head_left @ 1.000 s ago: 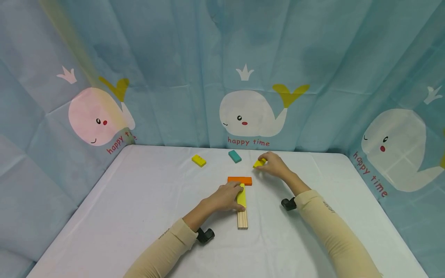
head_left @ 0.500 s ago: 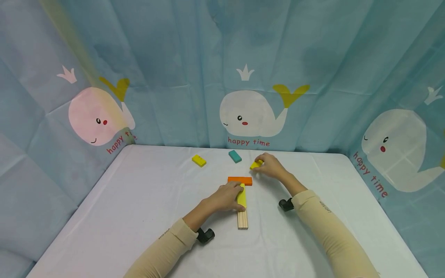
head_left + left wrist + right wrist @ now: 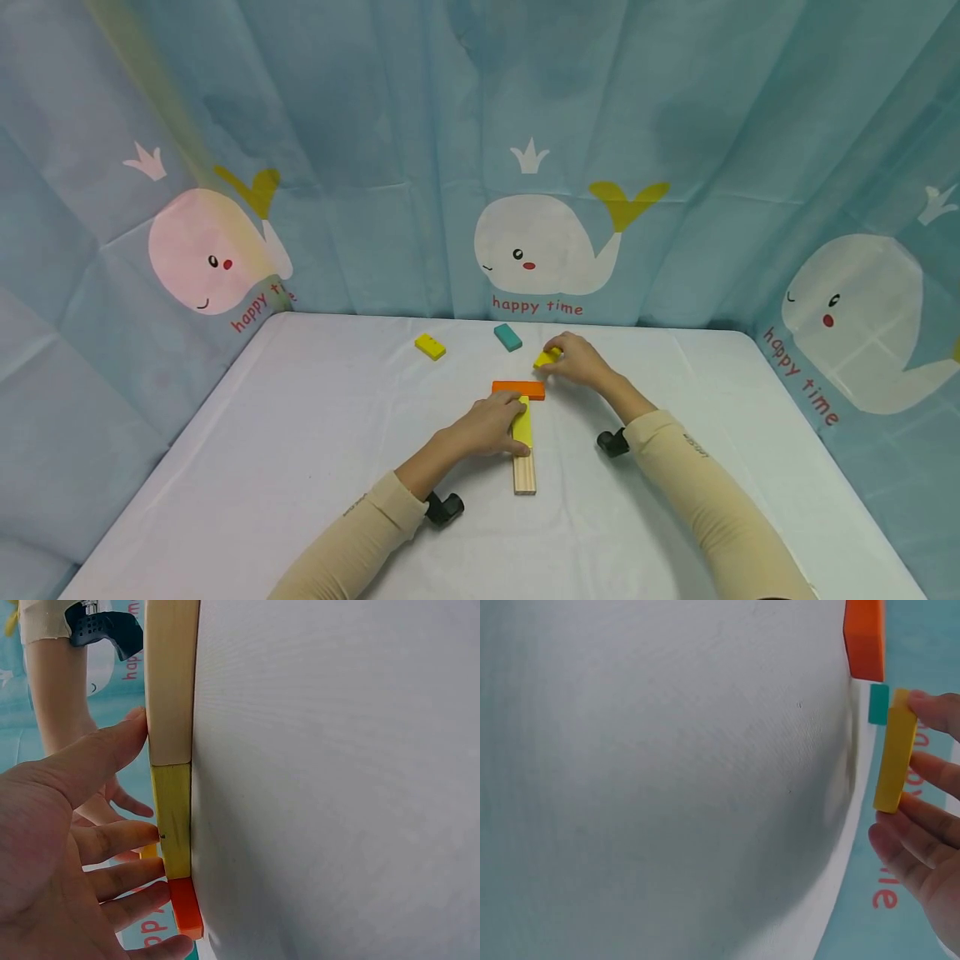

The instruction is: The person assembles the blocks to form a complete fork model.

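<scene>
A long yellow block [image 3: 522, 423] lies end to end with a bare wooden block [image 3: 524, 475], and an orange block [image 3: 518, 389] lies crosswise at the yellow one's far end. My left hand [image 3: 487, 425] rests against the left side of the yellow block [image 3: 174, 821], its fingers [image 3: 120, 840] fairly straight and its thumb by the wooden block [image 3: 171, 682]. My right hand [image 3: 576, 360] pinches a small yellow block [image 3: 545, 359] just above the table, behind the right end of the orange block. In the right wrist view its fingers [image 3: 930, 817] hold this yellow block [image 3: 895, 754] on edge, near the orange block [image 3: 865, 637].
A teal block [image 3: 507, 337] and another small yellow block [image 3: 430, 346] lie near the back of the white table [image 3: 300, 450]. A whale-print curtain [image 3: 480, 167] closes in the back and both sides. Black wrist mounts [image 3: 446, 507] sit on both forearms.
My right hand has carried the small yellow block leftward, closer to the orange block. The left hand and the row of blocks have stayed put.
</scene>
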`<state>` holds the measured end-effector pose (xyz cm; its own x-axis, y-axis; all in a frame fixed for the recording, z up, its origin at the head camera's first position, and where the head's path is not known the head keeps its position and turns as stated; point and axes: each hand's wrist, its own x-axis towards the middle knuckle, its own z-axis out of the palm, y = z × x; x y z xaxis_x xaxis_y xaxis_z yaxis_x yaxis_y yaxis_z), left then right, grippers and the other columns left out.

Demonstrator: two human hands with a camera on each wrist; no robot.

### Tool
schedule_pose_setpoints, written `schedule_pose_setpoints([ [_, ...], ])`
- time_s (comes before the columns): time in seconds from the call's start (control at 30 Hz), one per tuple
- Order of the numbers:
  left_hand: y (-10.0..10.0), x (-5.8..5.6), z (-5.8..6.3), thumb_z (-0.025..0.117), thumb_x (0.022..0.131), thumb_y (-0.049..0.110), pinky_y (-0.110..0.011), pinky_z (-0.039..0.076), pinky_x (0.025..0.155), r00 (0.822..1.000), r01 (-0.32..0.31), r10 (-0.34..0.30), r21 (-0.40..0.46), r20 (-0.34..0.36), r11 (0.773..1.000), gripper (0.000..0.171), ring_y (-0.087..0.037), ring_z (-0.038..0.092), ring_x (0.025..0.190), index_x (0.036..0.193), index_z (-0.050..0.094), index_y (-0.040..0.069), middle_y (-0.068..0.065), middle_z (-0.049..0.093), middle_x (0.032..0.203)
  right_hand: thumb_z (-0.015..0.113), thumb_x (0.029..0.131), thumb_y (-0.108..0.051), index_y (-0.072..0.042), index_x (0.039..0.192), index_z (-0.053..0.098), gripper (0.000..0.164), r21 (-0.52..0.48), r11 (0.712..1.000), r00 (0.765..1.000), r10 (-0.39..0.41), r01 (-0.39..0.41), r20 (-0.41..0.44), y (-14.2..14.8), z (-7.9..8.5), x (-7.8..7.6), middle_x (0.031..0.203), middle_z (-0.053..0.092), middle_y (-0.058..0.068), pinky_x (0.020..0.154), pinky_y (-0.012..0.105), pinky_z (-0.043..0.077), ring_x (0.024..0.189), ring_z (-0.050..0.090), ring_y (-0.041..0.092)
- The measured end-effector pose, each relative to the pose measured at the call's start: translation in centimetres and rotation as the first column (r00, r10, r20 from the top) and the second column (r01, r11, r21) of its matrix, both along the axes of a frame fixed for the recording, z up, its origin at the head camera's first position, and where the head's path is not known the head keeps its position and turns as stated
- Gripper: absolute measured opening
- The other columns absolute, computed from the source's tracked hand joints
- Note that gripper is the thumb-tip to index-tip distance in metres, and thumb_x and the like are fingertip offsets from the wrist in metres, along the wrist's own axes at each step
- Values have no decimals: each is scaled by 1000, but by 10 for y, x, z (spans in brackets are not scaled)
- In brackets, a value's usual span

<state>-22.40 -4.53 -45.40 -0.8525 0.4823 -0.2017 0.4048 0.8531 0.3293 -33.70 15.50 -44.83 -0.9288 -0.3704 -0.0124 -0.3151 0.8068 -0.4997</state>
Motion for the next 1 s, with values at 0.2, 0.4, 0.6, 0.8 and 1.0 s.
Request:
schedule_pose_setpoints([
  [0.2, 1, 1, -1, 75, 81, 50, -44, 36, 114, 1000, 4, -4, -5, 2, 1000, 73, -24, 40, 138, 139, 52, 11, -8, 43, 151, 78, 82, -30, -2, 114, 68, 44, 16, 1000, 1000, -2, 1, 7, -3, -2, 1, 119, 63, 17, 101, 48, 47, 109, 57, 31],
  [0.4, 0, 1, -1, 75, 81, 50, -45, 37, 113, 1000, 12, -12, 1, -12, 1000, 73, -24, 41, 138, 138, 53, 10, -8, 44, 149, 79, 80, -36, -4, 113, 69, 47, 30, 1000, 1000, -10, 9, 14, -5, -7, 0, 117, 63, 14, 99, 45, 49, 106, 57, 28],
  [0.6, 0, 1, 1, 75, 80, 50, -47, 37, 113, 1000, 5, -5, 2, -7, 1000, 74, -24, 40, 138, 138, 53, 10, -8, 44, 149, 80, 79, -37, -5, 111, 70, 47, 22, 1000, 1000, -9, 9, 20, -7, -10, 0, 118, 63, 14, 100, 46, 48, 107, 57, 29],
  [0.8, 0, 0, 0, 75, 80, 51, -45, 36, 114, 1000, 7, -7, -3, -15, 1000, 74, -24, 40, 139, 138, 53, 10, -8, 43, 150, 79, 79, -37, -5, 112, 70, 46, 30, 999, 999, -13, 12, 31, -9, -9, 2, 119, 62, 14, 101, 46, 48, 107, 56, 29],
  [1.0, -1, 0, 0, 75, 80, 51, -46, 36, 114, 1000, 9, -9, -2, -15, 1000, 74, -23, 39, 139, 138, 53, 10, -7, 43, 150, 78, 81, -34, -5, 112, 70, 43, 39, 999, 1000, 1, -2, 23, -11, -11, 3, 118, 63, 14, 100, 45, 49, 106, 56, 28],
])
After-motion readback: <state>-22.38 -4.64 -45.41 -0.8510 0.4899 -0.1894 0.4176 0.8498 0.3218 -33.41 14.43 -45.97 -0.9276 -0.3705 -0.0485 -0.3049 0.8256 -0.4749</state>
